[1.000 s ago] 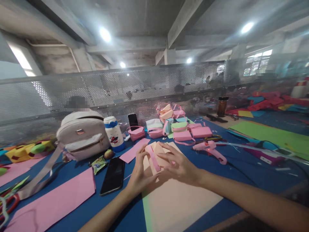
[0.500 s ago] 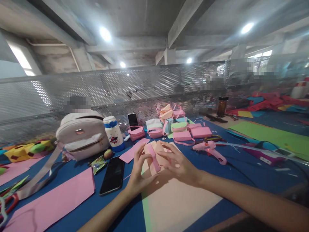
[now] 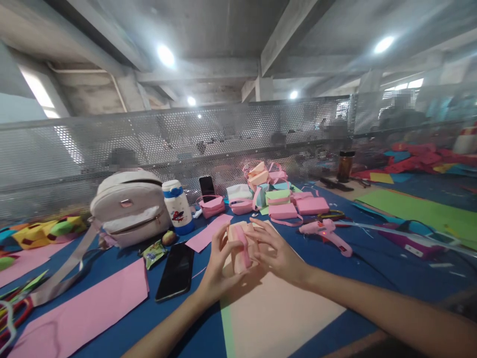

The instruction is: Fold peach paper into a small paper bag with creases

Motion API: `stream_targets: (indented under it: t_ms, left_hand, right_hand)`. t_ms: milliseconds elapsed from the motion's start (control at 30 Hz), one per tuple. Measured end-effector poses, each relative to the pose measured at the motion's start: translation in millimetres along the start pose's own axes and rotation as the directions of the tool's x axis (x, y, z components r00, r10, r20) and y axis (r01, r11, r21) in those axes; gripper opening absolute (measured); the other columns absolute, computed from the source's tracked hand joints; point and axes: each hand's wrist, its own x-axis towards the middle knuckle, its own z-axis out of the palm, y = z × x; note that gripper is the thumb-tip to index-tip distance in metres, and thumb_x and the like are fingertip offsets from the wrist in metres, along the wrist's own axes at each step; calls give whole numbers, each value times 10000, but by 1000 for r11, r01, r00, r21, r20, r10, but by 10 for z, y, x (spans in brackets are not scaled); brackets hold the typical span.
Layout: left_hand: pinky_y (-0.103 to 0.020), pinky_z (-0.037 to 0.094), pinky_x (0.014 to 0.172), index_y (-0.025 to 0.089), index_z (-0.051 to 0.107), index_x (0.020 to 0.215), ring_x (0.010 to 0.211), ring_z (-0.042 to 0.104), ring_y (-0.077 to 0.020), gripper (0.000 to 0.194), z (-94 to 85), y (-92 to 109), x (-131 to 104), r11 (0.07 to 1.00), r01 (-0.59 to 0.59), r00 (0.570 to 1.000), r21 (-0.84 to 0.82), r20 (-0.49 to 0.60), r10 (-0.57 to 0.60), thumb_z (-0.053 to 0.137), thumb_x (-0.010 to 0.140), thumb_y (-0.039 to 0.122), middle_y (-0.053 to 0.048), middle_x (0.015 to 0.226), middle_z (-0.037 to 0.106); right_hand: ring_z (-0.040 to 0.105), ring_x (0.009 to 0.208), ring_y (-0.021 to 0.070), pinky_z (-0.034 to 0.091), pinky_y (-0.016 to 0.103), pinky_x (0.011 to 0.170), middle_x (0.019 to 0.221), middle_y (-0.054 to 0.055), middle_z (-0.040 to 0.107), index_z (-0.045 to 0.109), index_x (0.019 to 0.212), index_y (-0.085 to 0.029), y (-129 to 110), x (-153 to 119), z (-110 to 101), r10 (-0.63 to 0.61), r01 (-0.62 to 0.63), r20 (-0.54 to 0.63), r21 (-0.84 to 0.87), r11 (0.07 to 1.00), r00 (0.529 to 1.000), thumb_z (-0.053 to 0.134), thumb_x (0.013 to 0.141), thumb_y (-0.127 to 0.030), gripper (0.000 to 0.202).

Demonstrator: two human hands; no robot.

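A small peach paper box [image 3: 235,263] with a pink strip [image 3: 244,248] across it is held over peach paper sheets [image 3: 286,313]. My left hand [image 3: 219,263] grips its left side, fingers behind it and thumb near its lower edge. On the right side, the fingers of my right hand [image 3: 279,251] are curved against the box and strip. Beyond the hands stand several small paper bags [image 3: 283,211] in pink, green, blue and peach. A pink glue gun [image 3: 326,232] with a small red light lies to the right.
On the left are a grey backpack [image 3: 128,214], a white bottle [image 3: 178,206], a black phone [image 3: 175,272], a snack packet [image 3: 154,253], pink paper [image 3: 85,308] and scissors [image 3: 22,315]. Green paper [image 3: 413,211] lies at the right. A perforated metal screen [image 3: 223,134] runs behind.
The box has turned slightly and moved a little to the right, with its pink strip now more upright. Both hands remain around it. The whole view has shifted slightly.
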Motion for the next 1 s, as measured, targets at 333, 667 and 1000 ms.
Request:
stream_targets:
  t_ms: [333, 667, 1000]
  left_hand:
    - [-550, 290, 1158, 285, 537, 1136, 1462, 205, -339, 352, 20, -39, -8, 998, 58, 998, -19, 1, -58, 677, 830, 180, -82, 1531, 206]
    - [-541, 331, 1137, 349, 449, 1327, 1463, 209, -335, 534, 50, -82, -17, 996, 62, 998, -65, -12, -63, 712, 861, 356, -101, 1517, 231]
    - [-549, 309, 1149, 330, 542, 1207, 1470, 190, -346, 436, 62, -91, -21, 992, 53, 998, -117, 27, -50, 741, 829, 246, -84, 1521, 222]
  right_hand:
    - [301, 1446, 268, 299, 477, 1174, 1545, 78, 337, 567, 1360, -324, 30, 20, -7, -9, 9, 11, 7, 1000, 1000, 674, 897, -405, 482]
    - [432, 1360, 263, 486, 412, 1025, 1542, 102, 325, 430, 1430, -317, 54, 4, 67, 117, -119, 24, 281, 952, 993, 687, 879, -414, 616]
    - [635, 1090, 244, 550, 411, 876, 1380, 159, 494, 300, 1442, -273, 112, 15, 112, 290, -308, 115, 494, 813, 950, 762, 801, -448, 809]
